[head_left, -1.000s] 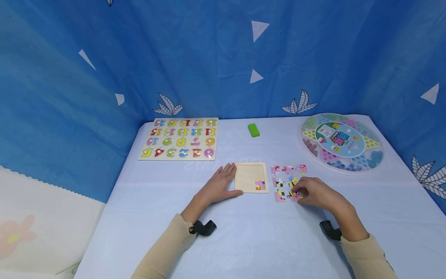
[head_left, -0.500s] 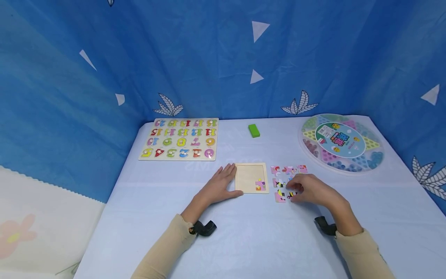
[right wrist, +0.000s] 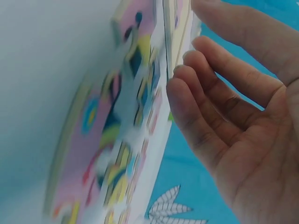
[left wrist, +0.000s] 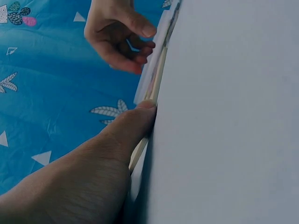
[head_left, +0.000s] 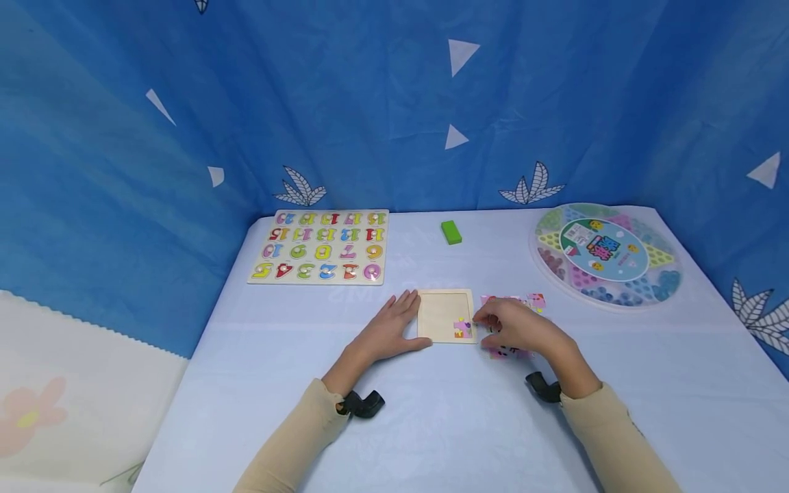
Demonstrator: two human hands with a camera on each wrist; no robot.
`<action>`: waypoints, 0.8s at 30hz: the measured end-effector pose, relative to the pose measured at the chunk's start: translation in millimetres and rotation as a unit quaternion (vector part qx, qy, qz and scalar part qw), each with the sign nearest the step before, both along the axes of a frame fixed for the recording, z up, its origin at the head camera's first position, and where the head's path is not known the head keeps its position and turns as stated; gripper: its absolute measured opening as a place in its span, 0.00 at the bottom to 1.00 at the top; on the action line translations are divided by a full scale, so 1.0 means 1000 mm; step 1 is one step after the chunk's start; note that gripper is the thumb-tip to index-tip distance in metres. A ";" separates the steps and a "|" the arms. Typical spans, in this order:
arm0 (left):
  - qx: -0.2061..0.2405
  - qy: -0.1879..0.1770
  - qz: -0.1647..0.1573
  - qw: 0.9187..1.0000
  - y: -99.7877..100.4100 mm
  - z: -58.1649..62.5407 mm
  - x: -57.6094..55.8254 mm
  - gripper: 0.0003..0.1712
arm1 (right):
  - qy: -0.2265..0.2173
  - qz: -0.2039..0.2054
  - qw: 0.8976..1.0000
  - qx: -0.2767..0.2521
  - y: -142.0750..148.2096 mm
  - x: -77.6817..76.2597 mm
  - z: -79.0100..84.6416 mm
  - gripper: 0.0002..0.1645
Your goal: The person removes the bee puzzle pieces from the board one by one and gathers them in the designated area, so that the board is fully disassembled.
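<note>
My left hand (head_left: 390, 329) rests at the left side of a square wooden puzzle tray (head_left: 439, 313), fingers extended, thumb at its lower left corner. In the left wrist view the thumb presses on the tray's edge (left wrist: 160, 72). One pink jigsaw piece (head_left: 462, 329) lies in the tray's lower right corner. Just right of the tray, my right hand (head_left: 524, 327) hovers over loose jigsaw pieces (head_left: 536, 300) and hides most of them. The right wrist view shows thumb and fingers apart with nothing between them, beside several pink pieces (right wrist: 86, 135).
A number puzzle board (head_left: 318, 248) lies at the back left of the white-covered table (head_left: 431, 424). Behind the tray is a green block (head_left: 451, 232). A round game box (head_left: 607, 253) lies at the back right. A blue curtain (head_left: 370, 103) hangs behind.
My right hand has moved left from the lower right jigsaw pieces toward the tray's right edge, its thumb and fingers now apart. My left hand stays at the tray.
</note>
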State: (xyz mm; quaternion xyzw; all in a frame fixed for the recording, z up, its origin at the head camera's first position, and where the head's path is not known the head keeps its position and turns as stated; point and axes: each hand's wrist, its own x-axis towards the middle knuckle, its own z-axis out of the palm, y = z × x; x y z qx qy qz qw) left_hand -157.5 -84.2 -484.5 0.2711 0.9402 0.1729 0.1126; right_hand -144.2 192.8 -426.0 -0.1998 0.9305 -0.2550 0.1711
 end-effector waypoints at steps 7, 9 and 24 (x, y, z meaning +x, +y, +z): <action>-0.007 0.000 0.002 1.000 0.001 -0.001 0.000 0.56 | 0.014 0.012 1.000 0.016 -0.021 -0.009 -0.001 0.23; -0.009 0.000 0.004 1.000 0.001 -0.001 0.000 0.56 | 0.013 0.010 1.000 0.023 -0.025 -0.011 -0.002 0.24; -0.003 -0.005 0.004 1.000 0.000 -0.002 -0.001 0.56 | 0.020 0.003 0.999 0.050 -0.034 -0.018 -0.006 0.20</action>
